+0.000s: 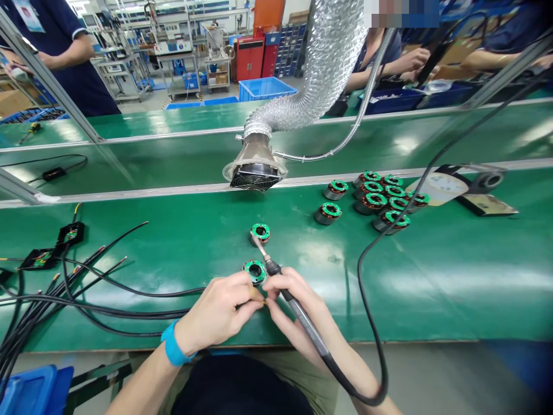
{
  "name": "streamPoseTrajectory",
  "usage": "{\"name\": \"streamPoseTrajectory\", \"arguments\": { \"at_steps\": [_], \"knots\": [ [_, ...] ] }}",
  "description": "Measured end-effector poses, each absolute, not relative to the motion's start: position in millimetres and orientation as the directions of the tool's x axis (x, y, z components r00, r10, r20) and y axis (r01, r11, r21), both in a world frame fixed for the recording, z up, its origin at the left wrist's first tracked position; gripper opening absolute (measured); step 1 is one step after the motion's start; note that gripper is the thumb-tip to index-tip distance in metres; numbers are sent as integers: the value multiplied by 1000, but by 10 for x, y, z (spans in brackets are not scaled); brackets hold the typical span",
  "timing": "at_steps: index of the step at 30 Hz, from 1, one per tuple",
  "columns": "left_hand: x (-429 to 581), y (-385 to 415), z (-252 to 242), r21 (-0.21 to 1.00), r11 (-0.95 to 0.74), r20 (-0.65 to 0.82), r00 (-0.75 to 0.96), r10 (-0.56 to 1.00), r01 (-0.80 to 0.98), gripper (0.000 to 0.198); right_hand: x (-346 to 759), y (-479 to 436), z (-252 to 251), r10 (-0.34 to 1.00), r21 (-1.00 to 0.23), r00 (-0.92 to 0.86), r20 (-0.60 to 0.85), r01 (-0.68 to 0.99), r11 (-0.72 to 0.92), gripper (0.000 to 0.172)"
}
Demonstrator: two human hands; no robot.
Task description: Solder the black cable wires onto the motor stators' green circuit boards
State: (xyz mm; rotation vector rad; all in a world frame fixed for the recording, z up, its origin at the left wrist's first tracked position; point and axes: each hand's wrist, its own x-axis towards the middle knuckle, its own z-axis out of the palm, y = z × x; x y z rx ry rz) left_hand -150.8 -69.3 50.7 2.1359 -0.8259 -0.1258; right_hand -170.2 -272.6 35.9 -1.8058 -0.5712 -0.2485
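Note:
My right hand is closed round a black soldering iron; its tip points up and left toward a small motor stator with a green ring board. A second stator sits just in front of my fingers. My left hand, with a blue wristband, is pinched against my right fingertips beside that stator; what it pinches is too small to name. The iron's black cable loops off to the right.
A group of several green-topped stators lies at the right on the green bench. A silver fume duct with a fan mouth hangs ahead. Black wires spread at left. A soldering station stands far right. Other people work across the line.

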Motion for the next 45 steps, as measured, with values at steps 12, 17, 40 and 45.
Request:
{"name": "streamPoseTrajectory", "arguments": {
  "at_steps": [12,17,40,45],
  "knots": [
    [-1488,-649,458,926,-292,213,970,-119,-239,11,-1503,-2654,180,25,-808,863,504,481,-339,31],
    [-1389,-646,372,942,-285,192,981,15,-180,12,-1522,-2306,44,-70,-593,815,575,356,-722,40],
    [-1358,-660,415,849,-435,230,951,-207,-300,5,-1381,-2473,37,238,-858,851,468,502,-109,43],
    [-1397,-683,430,794,-491,278,932,-230,-358,6,-1545,-2532,97,15,-837,853,521,515,-187,44]
  ]
}}
